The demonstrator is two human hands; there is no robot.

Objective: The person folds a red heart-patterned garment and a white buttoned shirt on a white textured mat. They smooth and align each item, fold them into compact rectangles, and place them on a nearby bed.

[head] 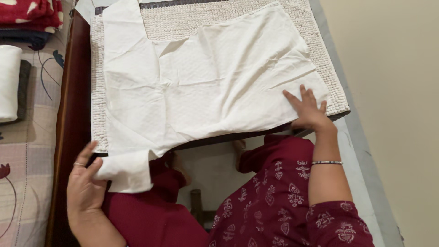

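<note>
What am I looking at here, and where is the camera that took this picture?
There is no machine: a person works with two bare hands, and the single camera sits on their head, looking down. A white garment lies spread on a cream nubbly mat that covers a small table. The right hand lies flat on the cloth's near right edge. The left hand holds a sleeve that hangs over the table's near left corner. The person wears dark red printed clothing. At the left is a bed with a patterned cover and folded laundry.
</note>
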